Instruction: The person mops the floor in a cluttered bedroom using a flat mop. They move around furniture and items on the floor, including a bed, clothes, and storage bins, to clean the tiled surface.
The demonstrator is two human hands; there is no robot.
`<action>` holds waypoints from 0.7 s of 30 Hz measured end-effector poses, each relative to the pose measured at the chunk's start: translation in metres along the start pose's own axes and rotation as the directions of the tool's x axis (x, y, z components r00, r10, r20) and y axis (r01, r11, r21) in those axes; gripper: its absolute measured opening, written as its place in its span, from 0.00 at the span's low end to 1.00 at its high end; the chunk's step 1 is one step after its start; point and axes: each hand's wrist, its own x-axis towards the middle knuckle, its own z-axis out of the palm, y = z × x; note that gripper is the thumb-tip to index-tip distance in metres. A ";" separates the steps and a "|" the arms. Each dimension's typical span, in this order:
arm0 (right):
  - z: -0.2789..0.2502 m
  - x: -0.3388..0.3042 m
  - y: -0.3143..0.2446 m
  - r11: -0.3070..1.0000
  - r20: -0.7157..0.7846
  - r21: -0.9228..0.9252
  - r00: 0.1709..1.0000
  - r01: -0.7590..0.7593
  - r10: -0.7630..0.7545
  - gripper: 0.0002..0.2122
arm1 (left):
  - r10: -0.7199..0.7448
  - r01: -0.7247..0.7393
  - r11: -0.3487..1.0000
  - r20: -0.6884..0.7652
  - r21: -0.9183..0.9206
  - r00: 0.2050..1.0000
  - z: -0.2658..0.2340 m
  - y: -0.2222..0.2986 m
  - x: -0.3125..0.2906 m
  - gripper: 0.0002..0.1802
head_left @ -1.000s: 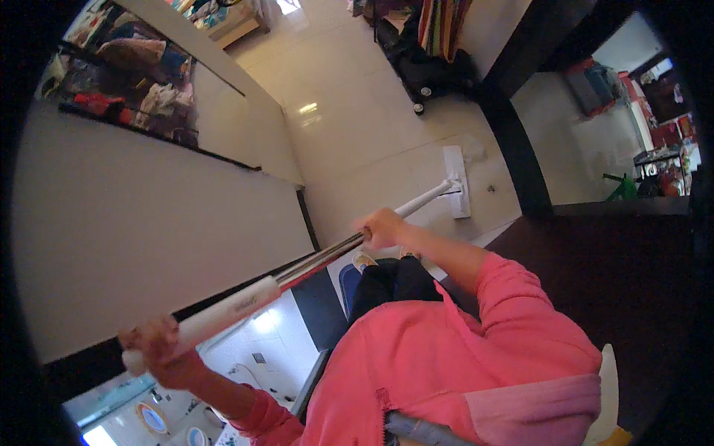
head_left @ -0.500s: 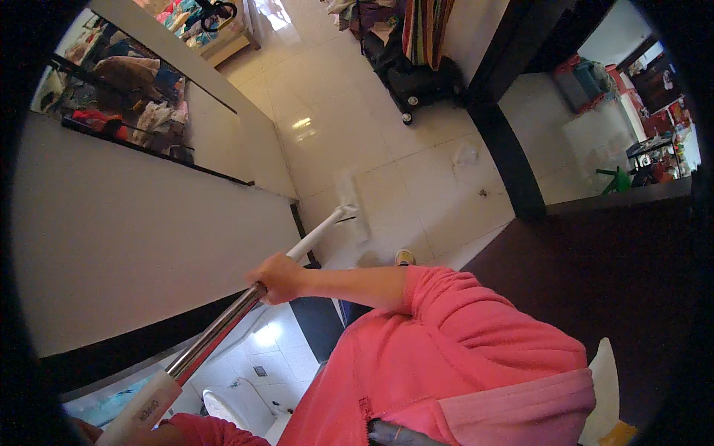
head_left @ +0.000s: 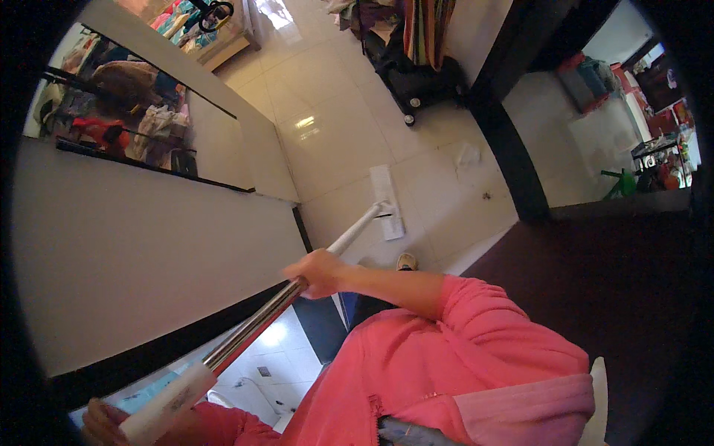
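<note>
A flat mop with a white rectangular head (head_left: 387, 202) lies on the tiled floor in front of me. Its pole slants down to the lower left, white near the head, then shiny metal (head_left: 256, 327), ending in a thick white grip (head_left: 167, 401). My right hand (head_left: 318, 273) is closed around the pole where the white part meets the metal. At the lower left rim my left hand (head_left: 105, 424) is wrapped round the end of the grip, partly cut off and dark. Both arms wear pink sleeves.
A small clump of dirt (head_left: 487, 196) and a crumpled clear scrap (head_left: 468, 154) lie on the floor to the right of the mop head. A black wheeled suitcase (head_left: 424, 85) stands ahead. On the left is a white wall (head_left: 149, 245); a dark doorway threshold (head_left: 513, 163) runs along the right.
The mop head has swept to the right across the tiles. Both hands and the pole have moved along with it, and the left hand has come further into view.
</note>
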 end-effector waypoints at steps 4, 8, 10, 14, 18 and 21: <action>-0.017 -0.026 0.038 0.974 0.036 -0.172 0.987 -0.146 0.154 0.09 | -0.156 0.183 0.973 -0.189 0.137 0.970 -0.022 -0.039 -0.056 0.17; -0.023 -0.034 0.069 0.959 0.067 -0.236 0.981 -0.159 0.180 0.09 | -0.391 0.366 0.920 -0.331 -0.140 0.859 0.064 -0.059 -0.081 0.21; -0.018 -0.029 0.071 0.965 0.037 -0.226 0.988 -0.136 0.148 0.09 | -0.409 0.373 0.912 -0.286 -0.173 0.866 0.041 -0.067 -0.086 0.20; 0.014 -0.003 0.049 0.986 -0.013 -0.163 0.999 0.032 -0.035 0.07 | -0.304 0.319 0.948 -0.281 0.008 0.910 -0.011 -0.040 -0.083 0.16; 0.041 0.043 0.011 0.982 -0.094 -0.069 0.979 0.174 -0.180 0.06 | 0.080 0.368 0.611 -0.518 0.701 0.852 -0.069 -0.011 -0.092 0.19; 0.057 0.076 0.006 0.984 -0.079 -0.041 0.981 0.176 -0.179 0.06 | 0.190 0.375 0.330 -0.450 0.866 0.872 -0.105 0.005 -0.092 0.24</action>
